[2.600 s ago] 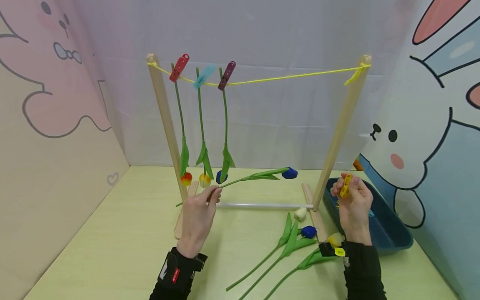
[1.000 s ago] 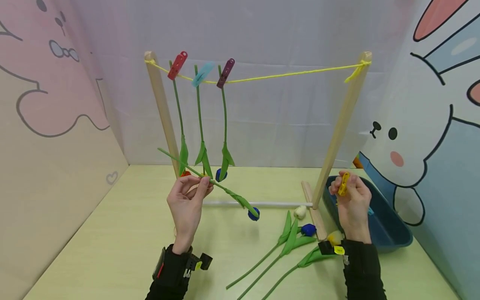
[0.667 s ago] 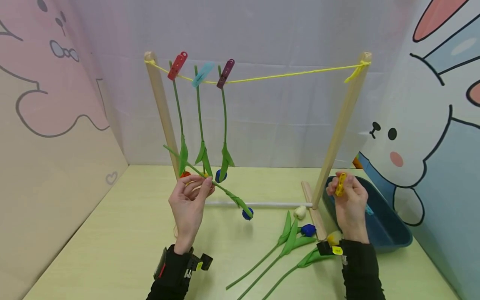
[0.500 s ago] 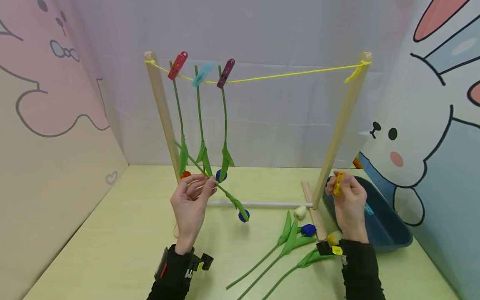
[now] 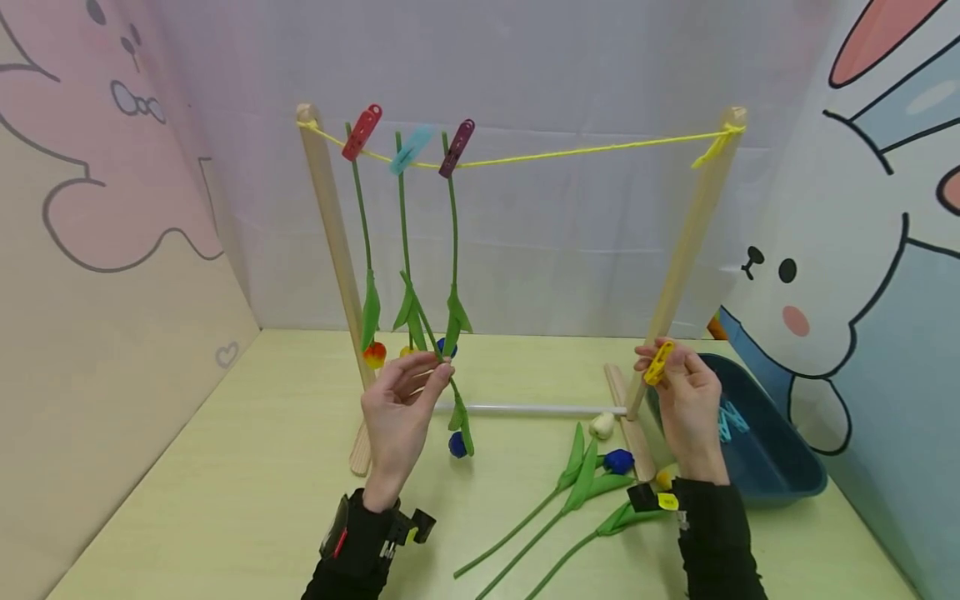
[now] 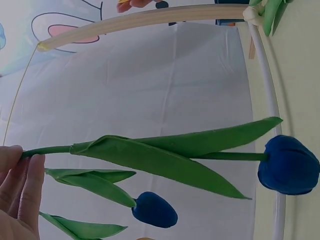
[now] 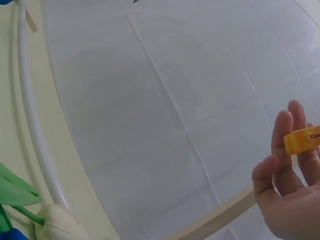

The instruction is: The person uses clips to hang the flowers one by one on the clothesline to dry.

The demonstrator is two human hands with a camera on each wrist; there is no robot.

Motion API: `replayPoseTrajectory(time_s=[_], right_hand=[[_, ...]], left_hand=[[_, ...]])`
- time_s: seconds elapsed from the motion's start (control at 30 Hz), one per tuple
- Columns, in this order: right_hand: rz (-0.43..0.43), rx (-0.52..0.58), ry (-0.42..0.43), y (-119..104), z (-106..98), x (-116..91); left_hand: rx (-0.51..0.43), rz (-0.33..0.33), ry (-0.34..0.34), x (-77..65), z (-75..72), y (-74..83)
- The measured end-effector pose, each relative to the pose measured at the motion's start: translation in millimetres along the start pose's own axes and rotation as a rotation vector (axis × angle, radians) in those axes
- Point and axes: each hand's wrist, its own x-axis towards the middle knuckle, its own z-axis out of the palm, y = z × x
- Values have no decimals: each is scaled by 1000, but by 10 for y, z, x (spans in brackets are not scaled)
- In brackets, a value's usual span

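My left hand (image 5: 401, 417) pinches the green stem of an artificial blue tulip (image 5: 459, 408), its bloom pointing down and its stem slanting up to the left. In the left wrist view the leaves and blue bloom of this tulip (image 6: 165, 152) stretch out from the fingertips. My right hand (image 5: 688, 408) holds a yellow clothespin (image 5: 659, 363) in its fingers, in front of the right post. Behind the left hand, three tulips hang upside down from a yellow string (image 5: 562, 153), clipped by a red clothespin (image 5: 362, 133), a light blue clothespin (image 5: 411, 150) and a dark purple clothespin (image 5: 457, 148).
Wooden posts (image 5: 693, 225) carry the string, with a white rod (image 5: 532, 409) joining them low down. Three tulips with white, blue (image 5: 618, 462) and yellow blooms lie on the table at front right. Beyond the right hand stands a dark blue bin (image 5: 780, 467) with light blue clothespins (image 5: 729, 419) inside.
The left hand has turned the blue tulip from nearly level to bloom-down and shifted slightly right. The right hand, still holding the yellow clothespin, has moved a little left, away from the bin.
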Motion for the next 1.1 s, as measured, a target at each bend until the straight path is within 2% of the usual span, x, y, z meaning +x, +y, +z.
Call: replayPoseTrajectory(time_s=[0.17,0.5,0.63,0.83,1.1], right_hand=[[5,-4,-17,-6,-7,-2],[-15,0,-50,-1,21,33],[-17,14,-56,-14,40,54],[-67,17,-114,-68,93,104],[-69,-68,-42,-181,254,198]], left_hand=[[32,30,-17,20,28,-7],[58,87,-62,153,132,13],[27,92,-86,198,172,23],[32,80,-109,261,230,51],[29,84,-145,391,340,87]])
